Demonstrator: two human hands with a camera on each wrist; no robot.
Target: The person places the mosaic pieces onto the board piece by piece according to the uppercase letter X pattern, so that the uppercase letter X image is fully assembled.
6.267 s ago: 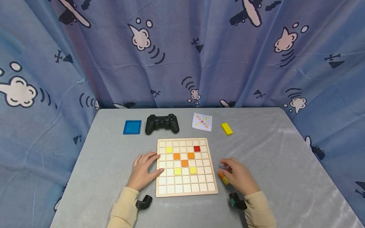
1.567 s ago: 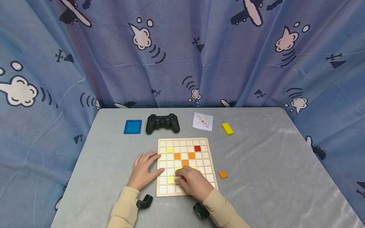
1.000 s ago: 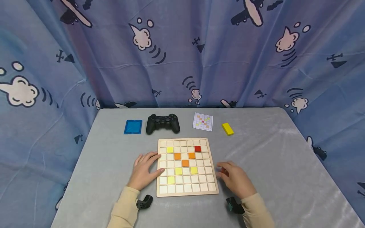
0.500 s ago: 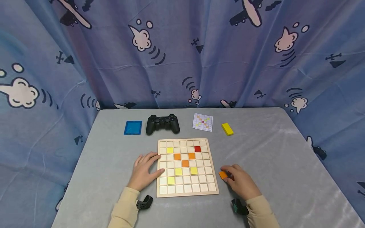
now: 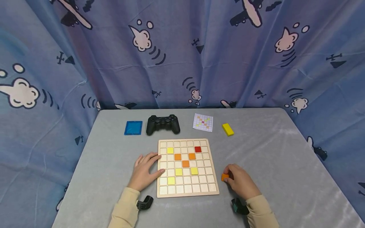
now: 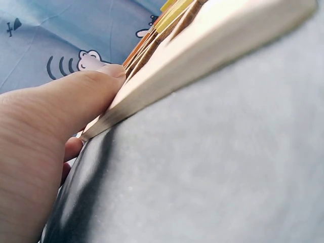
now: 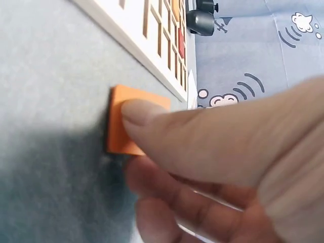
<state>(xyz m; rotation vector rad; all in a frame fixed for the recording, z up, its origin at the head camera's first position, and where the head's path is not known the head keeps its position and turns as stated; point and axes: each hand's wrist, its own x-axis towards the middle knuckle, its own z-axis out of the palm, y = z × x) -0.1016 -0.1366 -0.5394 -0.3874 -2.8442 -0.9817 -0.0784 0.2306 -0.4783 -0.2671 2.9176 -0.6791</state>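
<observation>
A wooden grid board [image 5: 187, 189] lies on the grey table, with several yellow and orange tiles and one red tile [image 5: 198, 149] in its cells. My left hand [image 5: 144, 172] rests at the board's left edge, fingers extended; in the left wrist view its thumb [image 6: 96, 93] presses on the rim. Right of the board, my right hand [image 5: 240, 180] pinches an orange square tile [image 5: 224, 177] close over the cloth. The right wrist view shows the thumb laid across the face of this tile [image 7: 121, 134], the other fingers curled beneath.
Along the back stand a blue square tray [image 5: 133, 128], a black game controller [image 5: 163, 124], a pattern card [image 5: 202, 122] with coloured squares, and a yellow block [image 5: 227, 129]. A patterned blue curtain [image 5: 182, 57] hangs behind the table.
My right hand has set a yellow tile in the board's lower left, come back to the right side, and taken hold of the orange tile, now tipped up. The left hand stays put.
</observation>
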